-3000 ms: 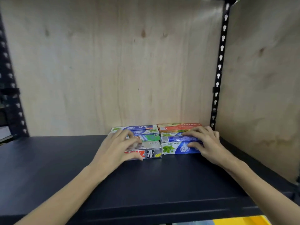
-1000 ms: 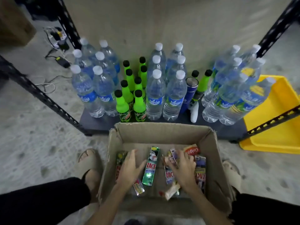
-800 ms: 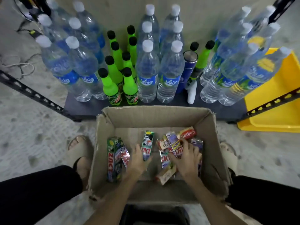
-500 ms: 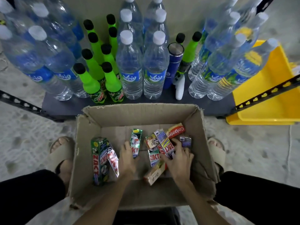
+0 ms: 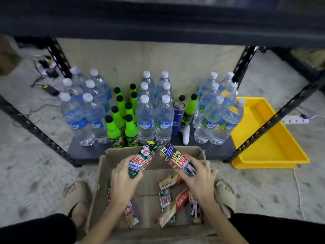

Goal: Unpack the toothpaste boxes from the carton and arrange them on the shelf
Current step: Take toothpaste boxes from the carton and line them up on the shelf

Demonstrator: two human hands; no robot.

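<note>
Above the carton [image 5: 103, 166], your left hand [image 5: 123, 180] grips one green toothpaste box [image 5: 143, 161], your right hand [image 5: 198, 178] grips one black toothpaste box [image 5: 177, 161], about six boxes lying loose inside it, bare cardboard between them

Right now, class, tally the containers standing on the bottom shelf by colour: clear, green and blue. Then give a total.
Clear water bottles: 18
Green bottles: 10
Blue flask: 1
Total: 29
</note>
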